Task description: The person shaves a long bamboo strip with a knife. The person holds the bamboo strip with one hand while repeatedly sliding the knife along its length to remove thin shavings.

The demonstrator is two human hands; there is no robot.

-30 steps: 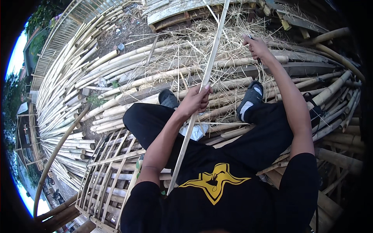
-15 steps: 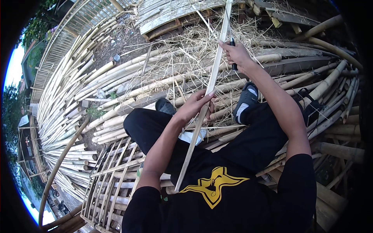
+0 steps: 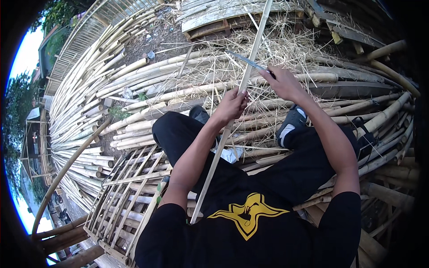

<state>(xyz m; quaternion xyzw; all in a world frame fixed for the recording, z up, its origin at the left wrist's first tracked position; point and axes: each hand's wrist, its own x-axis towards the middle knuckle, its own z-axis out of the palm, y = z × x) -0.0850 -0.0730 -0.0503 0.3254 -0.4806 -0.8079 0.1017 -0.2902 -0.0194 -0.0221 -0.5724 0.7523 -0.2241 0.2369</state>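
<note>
A long, pale bamboo strip [image 3: 215,166] runs from against my shirt, up between my legs and past the top of the picture. My left hand [image 3: 231,106] is closed around its middle. In my right hand [image 3: 285,83] is a knife [image 3: 246,60] with a dark handle, mostly covered by the fingers. The knife's blade points to the left and lies across the strip, a little beyond my left hand. Whether the edge bites into the bamboo I cannot tell.
Bamboo poles [image 3: 147,100] lie in rows to the left and under my feet. Straw-like shavings [image 3: 286,42] cover the ground ahead. A wooden pallet [image 3: 210,27] stands beyond them, and a slatted bamboo frame [image 3: 134,196] sits at my left. Thick poles [image 3: 389,196] are stacked at right.
My right hand has come slightly nearer and turned the knife, so its blade now crosses the strip. The left hand's fingers have closed more tightly round the strip. The whole view has shifted a little.
</note>
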